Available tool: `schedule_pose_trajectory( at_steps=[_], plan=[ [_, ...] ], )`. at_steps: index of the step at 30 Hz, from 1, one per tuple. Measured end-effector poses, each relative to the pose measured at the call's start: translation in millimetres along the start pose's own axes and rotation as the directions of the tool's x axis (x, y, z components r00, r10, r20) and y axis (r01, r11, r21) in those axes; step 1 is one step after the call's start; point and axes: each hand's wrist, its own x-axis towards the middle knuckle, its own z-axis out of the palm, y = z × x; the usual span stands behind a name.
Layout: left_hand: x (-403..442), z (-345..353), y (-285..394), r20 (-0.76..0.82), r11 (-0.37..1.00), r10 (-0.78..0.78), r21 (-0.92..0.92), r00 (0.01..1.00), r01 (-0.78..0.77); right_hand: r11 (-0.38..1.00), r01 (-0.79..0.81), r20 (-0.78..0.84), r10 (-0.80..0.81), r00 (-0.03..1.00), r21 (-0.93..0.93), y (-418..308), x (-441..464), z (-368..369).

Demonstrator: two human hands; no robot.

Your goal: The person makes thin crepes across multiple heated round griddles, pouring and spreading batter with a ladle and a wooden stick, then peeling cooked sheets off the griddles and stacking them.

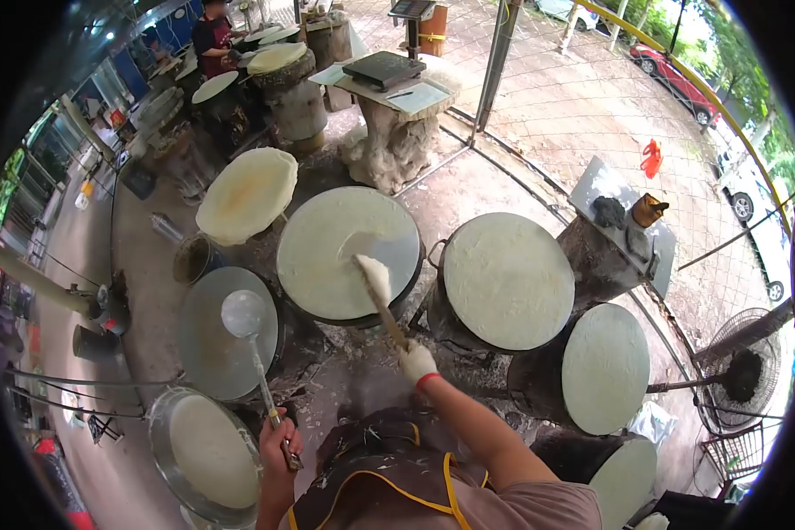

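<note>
My left hand [279, 443] is closed around the handle of a ladle [241, 314]. The ladle's batter-coated bowl is above a grey round griddle [205, 358], near a wide metal basin of pale batter [205, 449]. In a white glove with a red cuff, my right hand [417, 363] grips a long flat spreader [383, 311]. White batter clings to the spreader's far end, which is over the middle griddle [406, 238]. A pale batter layer [322, 256] covers most of that griddle, while grey metal shows at its right side.
To the right are more batter-covered griddles [509, 281] [605, 369]. A round flatbread [248, 196] rests at the upper left, above a dark bucket [194, 258]. Farther back, a scale [384, 69] stands on a stone table, and a person [212, 40] is among other griddles. A fan [744, 375] is at right.
</note>
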Motion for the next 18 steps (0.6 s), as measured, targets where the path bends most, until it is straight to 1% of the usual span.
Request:
schedule_pose_trajectory(
  at_steps=[1,4,5,8,9,10,12,14,15,16,17,18],
  plan=[
    [-1.8,9.9,-3.7,-0.004,1.0,-0.013,0.002,1.0,0.013,0.998,-0.056,0.063,0.055,0.996,0.012,-17.5,5.1,-26.6],
    [-3.7,21.4,-15.9,0.049,0.999,-0.018,-0.03,0.999,0.02,1.0,0.01,0.038,-0.011,0.999,0.026,-21.3,6.8,-38.6],
    [-5.6,25.7,-17.7,0.048,0.999,-0.032,-0.038,0.998,0.034,0.993,0.091,0.168,-0.078,0.983,-0.072,-8.9,3.9,-38.0],
    [-4.1,44.4,-21.0,0.053,0.996,-0.058,-0.057,0.997,0.061,0.985,0.101,0.185,-0.074,0.98,-0.141,5.8,29.1,-54.4],
    [-5.6,50.3,-21.2,0.046,0.996,-0.064,-0.056,0.997,0.067,0.992,0.028,0.135,-0.011,0.991,-0.12,-9.8,43.9,-62.3],
    [-5.2,54.8,-22.6,0.04,0.996,-0.072,-0.053,0.997,0.074,0.994,0.063,0.054,-0.058,0.997,-0.09,-16.8,57.9,-62.3],
    [-0.4,59.3,-23.6,0.044,0.997,-0.067,-0.047,0.997,0.069,0.985,0.154,0.002,-0.154,0.988,-0.074,-14.7,76.6,-46.7],
    [7.4,59.9,-21.0,0.049,0.996,-0.079,-0.044,0.996,0.081,0.973,0.228,0.165,-0.221,0.961,-0.026,-24.6,44.5,-56.9],
    [12.0,59.1,-20.1,0.049,0.995,-0.089,-0.049,0.995,0.091,0.913,0.405,0.232,-0.383,0.894,-0.054,-13.9,26.6,-53.8],
    [15.4,57.1,-18.8,0.046,0.993,-0.098,-0.055,0.994,0.101,0.934,0.352,0.366,-0.306,0.879,-0.065,-5.9,9.9,-53.4],
    [18.9,53.9,-16.9,0.056,0.991,-0.111,-0.064,0.992,0.114,0.95,0.301,0.493,-0.223,0.841,-0.083,2.1,-2.6,-53.1],
    [22.2,50.1,-14.0,0.066,0.989,-0.121,-0.074,0.99,0.126,0.962,0.252,0.381,-0.196,0.904,-0.102,16.4,-7.8,-49.1]
  ],
)
